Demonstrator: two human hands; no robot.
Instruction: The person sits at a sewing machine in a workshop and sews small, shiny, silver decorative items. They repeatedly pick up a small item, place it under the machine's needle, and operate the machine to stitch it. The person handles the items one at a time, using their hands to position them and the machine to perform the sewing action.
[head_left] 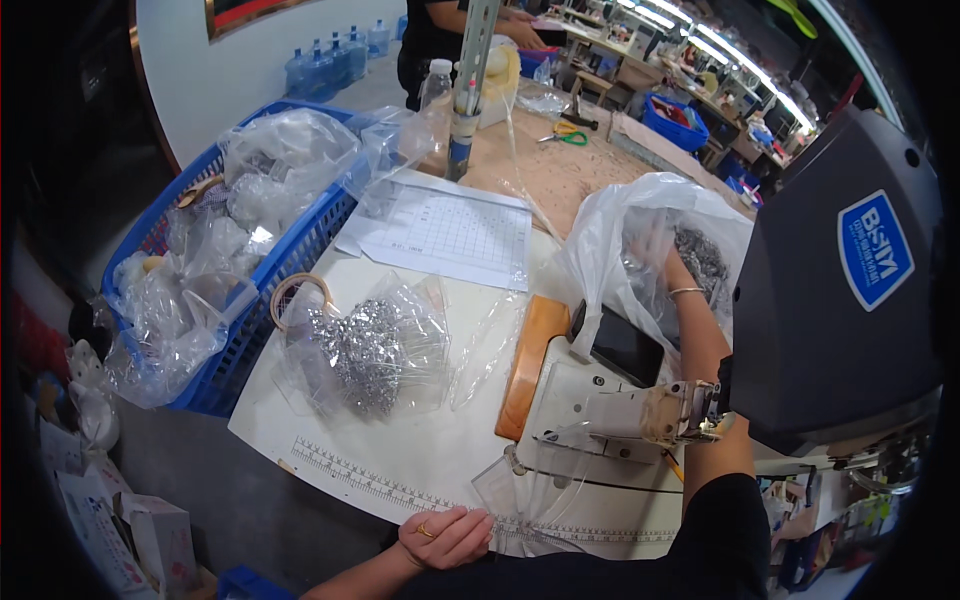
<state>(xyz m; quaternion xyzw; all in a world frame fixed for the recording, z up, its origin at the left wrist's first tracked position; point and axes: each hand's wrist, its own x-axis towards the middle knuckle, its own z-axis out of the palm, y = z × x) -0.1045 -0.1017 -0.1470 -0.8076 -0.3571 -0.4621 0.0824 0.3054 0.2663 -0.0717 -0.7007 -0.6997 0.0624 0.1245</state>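
Note:
My left hand (447, 538) rests at the table's front edge, its fingers curled together. A clear plastic piece (535, 490) lies right beside its fingertips, under the sewing machine's head; whether the fingers grip anything is hidden. My right arm reaches past the sewing machine (620, 415), and my right hand (652, 243) is inside a white translucent plastic bag (595, 235). Shiny silver, tinsel-like bits (700, 260) fill part of that bag, next to the hand. Its fingers are blurred behind the plastic. Left of the machine, a heap of silver bits (370, 355) lies on clear plastic sheets.
A dark machine housing (840, 280) looms at right. A black phone (625, 347) lies by the bag, near a wooden block (525, 370). Farther left are a tape roll (300, 285), printed paper (450, 235) and a blue basket (225, 365) of plastic. Another person (425, 45) stands behind.

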